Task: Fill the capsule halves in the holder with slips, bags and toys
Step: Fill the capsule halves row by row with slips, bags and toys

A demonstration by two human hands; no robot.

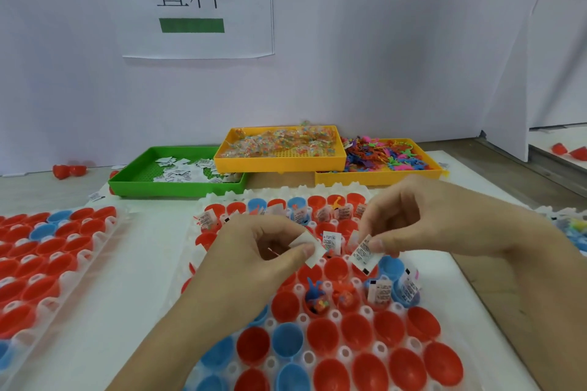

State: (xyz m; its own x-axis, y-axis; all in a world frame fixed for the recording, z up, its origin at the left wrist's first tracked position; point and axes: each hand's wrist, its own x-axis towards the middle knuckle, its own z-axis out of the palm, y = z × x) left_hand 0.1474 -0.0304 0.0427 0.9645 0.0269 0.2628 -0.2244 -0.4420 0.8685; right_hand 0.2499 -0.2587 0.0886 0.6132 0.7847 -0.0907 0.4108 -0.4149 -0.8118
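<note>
White partition walls enclose a pale work surface (152, 263); a posted sign (193, 0) carries two printed characters above a green bar. Against the back wall sit a green tray (133, 182) of paper slips, a yellow tray (279, 163) of small clear bags, overlapping the green tray's right end, and a second yellow tray (378, 176) of coloured toys.

A white holder (333, 316) lies at centre, loaded with red and blue capsule halves (324, 336), open ends up. Far rows contain upright slips; near rows are mostly unfilled. Two red halves near the middle hold toys.

The left hand (254, 257) pinches a blank-faced slip (309, 249) between thumb and forefinger; its long axis runs from upper left to lower right. The right hand (422, 225) pinches a printed slip (365, 252) between thumb and fingertips; its long axis tilts from upper right down to lower left, with the lower end just above a capsule half. Both slips sit over the holder's middle rows.

A second holder (47, 257) of capsule halves lies to the left.
</note>
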